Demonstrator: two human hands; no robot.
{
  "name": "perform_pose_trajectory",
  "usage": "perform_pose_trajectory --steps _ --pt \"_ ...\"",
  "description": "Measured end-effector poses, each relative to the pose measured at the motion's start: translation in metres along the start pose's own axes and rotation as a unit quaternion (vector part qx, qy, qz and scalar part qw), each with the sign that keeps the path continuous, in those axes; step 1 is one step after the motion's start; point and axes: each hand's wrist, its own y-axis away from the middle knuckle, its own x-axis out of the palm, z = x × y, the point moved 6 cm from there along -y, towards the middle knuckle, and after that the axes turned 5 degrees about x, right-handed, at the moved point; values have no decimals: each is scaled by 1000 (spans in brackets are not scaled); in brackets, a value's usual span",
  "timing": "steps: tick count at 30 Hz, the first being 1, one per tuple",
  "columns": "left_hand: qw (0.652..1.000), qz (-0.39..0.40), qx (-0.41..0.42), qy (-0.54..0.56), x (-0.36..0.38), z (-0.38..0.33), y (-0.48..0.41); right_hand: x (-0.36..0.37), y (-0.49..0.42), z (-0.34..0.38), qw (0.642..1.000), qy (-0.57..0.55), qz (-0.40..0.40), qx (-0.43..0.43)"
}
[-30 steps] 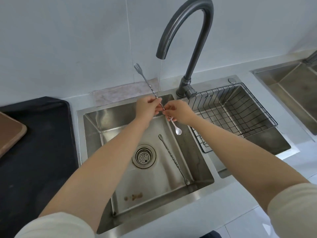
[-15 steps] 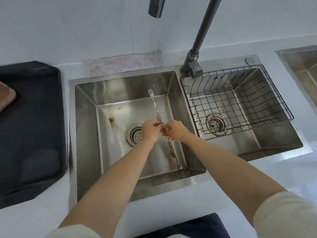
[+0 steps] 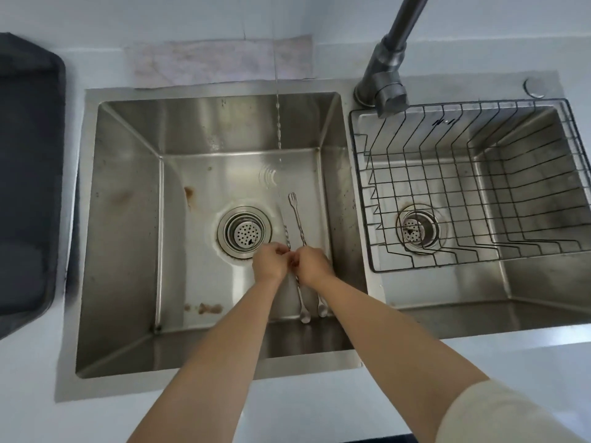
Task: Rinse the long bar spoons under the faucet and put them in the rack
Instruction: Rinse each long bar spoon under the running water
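- Both hands meet low in the left basin: left hand (image 3: 268, 262) and right hand (image 3: 311, 265) have their fingers pinched onto the twisted shaft of a bar spoon (image 3: 297, 223), fork end beyond them, bowl end toward the wrists.
- Second spoon (image 3: 320, 306) seems to lie just beside it; which hand holds which I cannot tell.
- Water stream (image 3: 279, 123) falls well beyond the fingertips, so lift the spoon up into it and rub along the twist.
- Rack (image 3: 415, 266) sits right of the right hand; carry the spoon over the divider with a firm pinch, since wet steel will likely slip.
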Motion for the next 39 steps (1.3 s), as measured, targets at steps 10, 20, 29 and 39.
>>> perform_pose_trajectory --steps 10,20,29,39 --pt "999 42 -1 -7 25 15 -19 9 -27 -14 998 35 -42 18" --pt "991 51 51 -108 24 3 -13 1 -16 -12 996 65 -64 12" --pt "970 -27 201 -137 -1 -60 35 -62 39 25 993 33 -85 -79" --pt "893 -14 370 -256 20 -156 95 -202 113 21 962 -150 -200 -105"
